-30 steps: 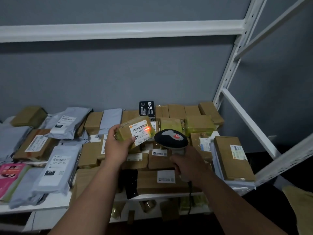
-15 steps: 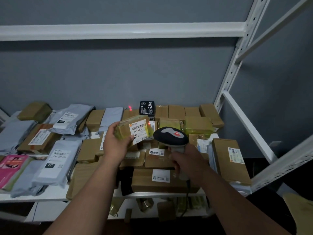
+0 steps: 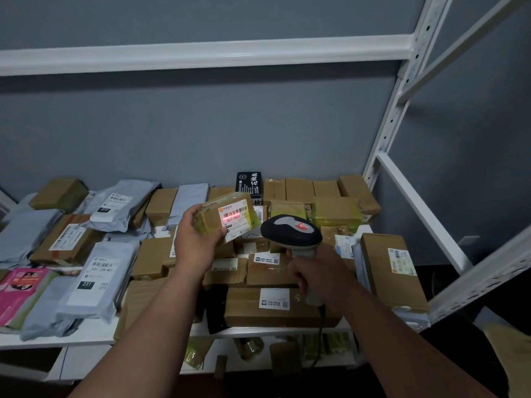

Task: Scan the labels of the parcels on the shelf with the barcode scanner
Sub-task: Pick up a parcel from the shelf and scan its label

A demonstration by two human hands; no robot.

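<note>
The left hand (image 3: 195,242) grips a small tape-wrapped cardboard parcel (image 3: 218,216) above the heap, its white paper label (image 3: 237,218) crossed by a red line; at the parcel's three o'clock the right hand (image 3: 319,274) curls round the rounded black-and-grey barcode scanner (image 3: 290,232); glossy grey mailers (image 3: 97,282) lie at nine o'clock on the white metal shelf (image 3: 86,331); matt grey wall behind.

The right hand (image 3: 321,275) hides most of the scanner (image 3: 290,231) handle. The held parcel (image 3: 227,218) covers boxes behind it. Small label (image 3: 237,219) print is unreadable. The pink parcel (image 3: 20,291) is cut off at the left edge. Lower-shelf items sit in shadow.
</note>
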